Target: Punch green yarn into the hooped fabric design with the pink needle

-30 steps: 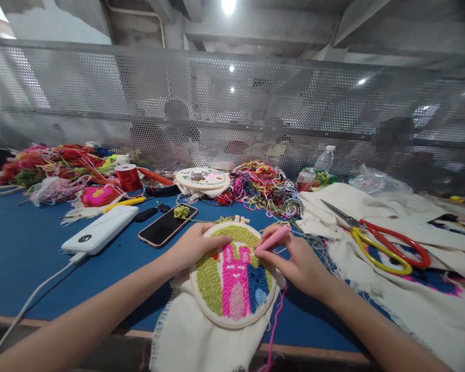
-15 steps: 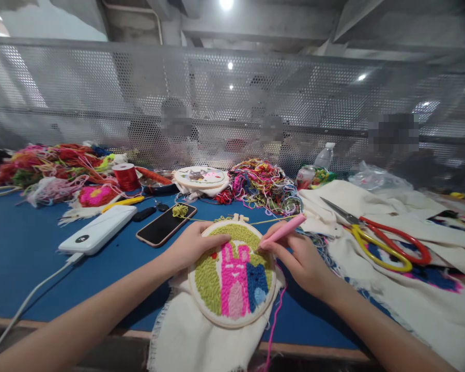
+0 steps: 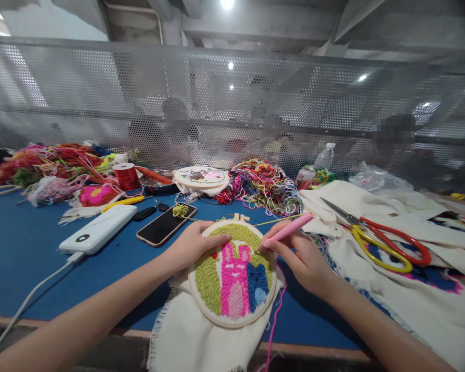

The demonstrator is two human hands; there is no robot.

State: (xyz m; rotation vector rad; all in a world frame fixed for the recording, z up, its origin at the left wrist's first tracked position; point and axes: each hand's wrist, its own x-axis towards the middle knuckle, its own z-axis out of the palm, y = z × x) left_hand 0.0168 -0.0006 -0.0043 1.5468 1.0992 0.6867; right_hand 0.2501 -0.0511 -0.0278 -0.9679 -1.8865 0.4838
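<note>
My left hand (image 3: 200, 245) grips the upper left rim of a round embroidery hoop (image 3: 235, 325), its thumb lying over the front and the other fingers hidden behind. Stretched in the hoop is cream cloth with looped yarn: a pink rabbit (image 3: 233, 281), a blue figure (image 3: 257, 279) and a green background. In my right hand (image 3: 294, 250) is a pink punch needle (image 3: 290, 230), held like a pen, its tip at the cloth right of the rabbit's ears. Green yarn runs from a small bundle (image 3: 180, 210) behind the hoop to the tool. Loose cloth (image 3: 201, 341) hangs below.
A phone (image 3: 166, 227) and a corded white power bank (image 3: 98, 230) lie on the left. Scissors (image 3: 387, 243) rest on cloth at right. Yarn heaps (image 3: 265, 186), a red spool (image 3: 125, 177), a second hoop (image 3: 201, 178) and a bottle (image 3: 325, 156) line the back before a perforated metal screen (image 3: 217, 103).
The punch needle has shifted slightly right and its tip has moved a little down along the cloth, with my right hand following. My left hand and the hoop stay almost still.
</note>
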